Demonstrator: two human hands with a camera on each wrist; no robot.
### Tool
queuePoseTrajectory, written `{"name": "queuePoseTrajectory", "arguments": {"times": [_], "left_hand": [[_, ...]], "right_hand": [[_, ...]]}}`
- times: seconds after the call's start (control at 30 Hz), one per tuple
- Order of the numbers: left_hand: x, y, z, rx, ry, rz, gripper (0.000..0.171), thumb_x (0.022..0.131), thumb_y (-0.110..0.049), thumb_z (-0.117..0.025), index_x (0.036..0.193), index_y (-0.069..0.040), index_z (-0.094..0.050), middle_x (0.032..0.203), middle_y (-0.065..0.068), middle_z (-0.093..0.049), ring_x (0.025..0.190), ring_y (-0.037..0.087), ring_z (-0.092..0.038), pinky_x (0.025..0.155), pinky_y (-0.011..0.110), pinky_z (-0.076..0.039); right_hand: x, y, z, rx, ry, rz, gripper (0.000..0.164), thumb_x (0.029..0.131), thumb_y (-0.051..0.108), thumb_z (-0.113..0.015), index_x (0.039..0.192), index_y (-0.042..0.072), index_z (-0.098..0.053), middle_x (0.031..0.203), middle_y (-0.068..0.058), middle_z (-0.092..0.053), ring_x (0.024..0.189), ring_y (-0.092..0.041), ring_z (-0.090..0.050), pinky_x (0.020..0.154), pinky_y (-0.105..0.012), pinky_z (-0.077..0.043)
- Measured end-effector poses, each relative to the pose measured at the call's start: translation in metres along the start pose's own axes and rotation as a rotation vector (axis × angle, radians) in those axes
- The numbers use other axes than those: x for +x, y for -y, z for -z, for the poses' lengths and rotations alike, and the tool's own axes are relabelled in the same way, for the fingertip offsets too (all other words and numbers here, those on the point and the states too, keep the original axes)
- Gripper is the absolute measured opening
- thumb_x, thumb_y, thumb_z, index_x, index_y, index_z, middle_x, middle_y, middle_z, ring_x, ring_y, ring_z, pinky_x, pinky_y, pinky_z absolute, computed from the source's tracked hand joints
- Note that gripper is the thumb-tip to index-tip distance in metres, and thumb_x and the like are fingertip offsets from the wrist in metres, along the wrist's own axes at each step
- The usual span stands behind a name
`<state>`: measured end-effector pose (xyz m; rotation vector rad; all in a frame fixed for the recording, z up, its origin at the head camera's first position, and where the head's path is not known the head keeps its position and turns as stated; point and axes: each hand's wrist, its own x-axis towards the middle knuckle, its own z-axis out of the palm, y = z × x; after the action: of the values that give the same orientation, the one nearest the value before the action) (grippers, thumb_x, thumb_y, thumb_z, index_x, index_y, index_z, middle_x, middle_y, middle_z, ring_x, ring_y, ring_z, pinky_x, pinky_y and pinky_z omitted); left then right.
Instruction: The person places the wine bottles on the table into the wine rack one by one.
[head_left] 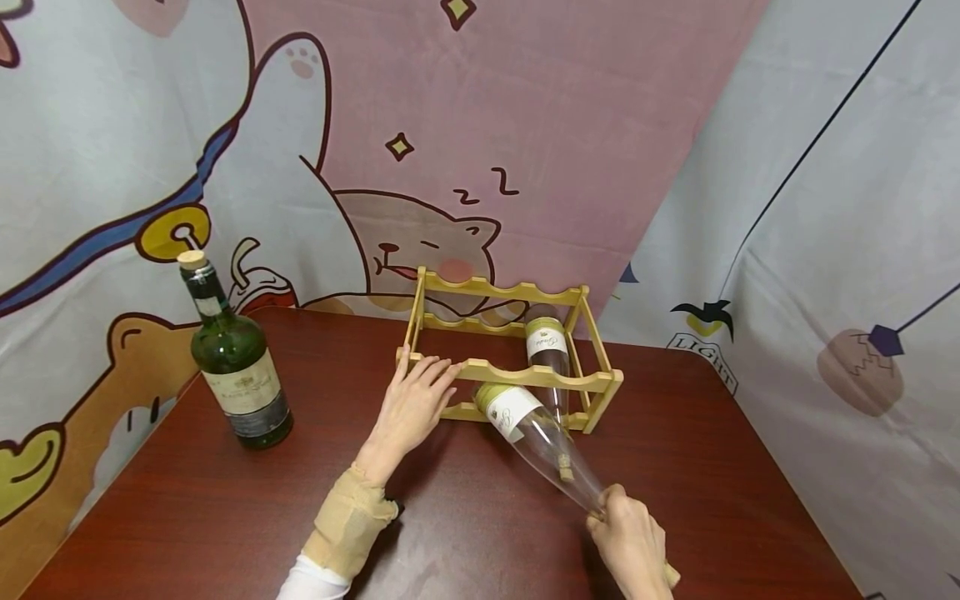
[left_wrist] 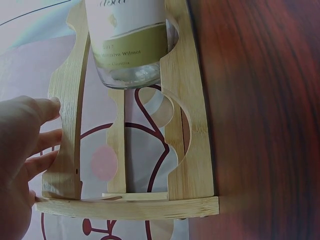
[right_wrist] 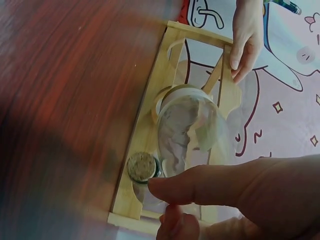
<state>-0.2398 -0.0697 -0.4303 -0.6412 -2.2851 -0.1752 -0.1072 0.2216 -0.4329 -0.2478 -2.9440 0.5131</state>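
Observation:
A light wooden wine rack (head_left: pixel 528 375) stands on the table. My left hand (head_left: pixel 420 387) rests its fingers on the upper front rail, near the left post. In the right hand (head_left: pixel 630 537) I grip a clear wine bottle (head_left: pixel 540 433) by its neck, with the corked end poking out below the fist. The bottle is tilted, and its base, with a white and gold label (left_wrist: pixel 127 40), reaches between the upper and lower front rails. Another clear bottle (head_left: pixel 547 342) lies in the rack's right side, its cork (right_wrist: pixel 141 166) facing the front.
A green corked bottle (head_left: pixel 243 375) stands upright at the table's left. Behind the rack hangs a printed cloth (head_left: pixel 570 142) with cartoon animals. The dark red table (head_left: pixel 465 525) stretches out in front of the rack and to both sides.

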Motion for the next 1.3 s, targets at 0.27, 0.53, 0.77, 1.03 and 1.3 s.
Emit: {"name": "queuePoseTrajectory", "arguments": {"times": [0.27, 0.53, 0.77, 1.03, 1.3], "left_hand": [[0.0, 0.0, -0.001, 0.006, 0.014, 0.0, 0.035, 0.085, -0.025, -0.064, 0.119, -0.018, -0.063, 0.112, 0.002, -0.066, 0.11, 0.022, -0.055, 0.109, 0.055, -0.028], [0.0, 0.0, 0.0, 0.004, 0.008, -0.005, 0.035, 0.084, -0.025, -0.064, 0.119, -0.018, -0.063, 0.112, 0.002, -0.066, 0.11, 0.022, -0.054, 0.108, 0.055, -0.029], [0.001, 0.0, 0.001, 0.004, 0.014, -0.005, 0.036, 0.084, -0.025, -0.065, 0.12, -0.018, -0.062, 0.113, 0.001, -0.066, 0.111, 0.022, -0.054, 0.107, 0.056, -0.03], [0.0, 0.001, 0.001, -0.011, 0.002, -0.006, 0.036, 0.084, -0.025, -0.065, 0.119, -0.018, -0.063, 0.112, 0.002, -0.066, 0.109, 0.023, -0.055, 0.107, 0.056, -0.029], [0.0, 0.0, 0.0, -0.004, 0.02, 0.002, 0.036, 0.085, -0.026, -0.064, 0.119, -0.018, -0.063, 0.114, 0.002, -0.066, 0.112, 0.022, -0.054, 0.109, 0.055, -0.027]], "right_hand": [[0.003, 0.008, -0.01, 0.029, 0.004, -0.004, 0.019, 0.068, 0.01, -0.07, 0.084, 0.006, -0.059, 0.068, -0.008, -0.067, 0.063, -0.031, -0.061, 0.053, -0.047, -0.044], [0.008, 0.015, -0.019, 0.063, -0.008, 0.011, 0.022, 0.068, 0.01, -0.071, 0.086, 0.003, -0.059, 0.069, -0.01, -0.067, 0.066, -0.031, -0.063, 0.055, -0.048, -0.046], [0.009, 0.024, -0.025, 0.124, -0.016, 0.039, 0.025, 0.068, 0.006, -0.07, 0.09, -0.001, -0.06, 0.071, -0.011, -0.068, 0.066, -0.029, -0.063, 0.054, -0.046, -0.045], [0.012, 0.036, -0.031, 0.179, 0.003, 0.06, 0.023, 0.07, 0.007, -0.072, 0.084, -0.002, -0.055, 0.065, -0.009, -0.062, 0.06, -0.022, -0.058, 0.053, -0.041, -0.045], [0.018, 0.046, -0.036, 0.238, 0.05, 0.067, 0.023, 0.073, 0.007, -0.073, 0.087, -0.002, -0.057, 0.063, -0.006, -0.058, 0.056, -0.015, -0.049, 0.049, -0.029, -0.039]]}}
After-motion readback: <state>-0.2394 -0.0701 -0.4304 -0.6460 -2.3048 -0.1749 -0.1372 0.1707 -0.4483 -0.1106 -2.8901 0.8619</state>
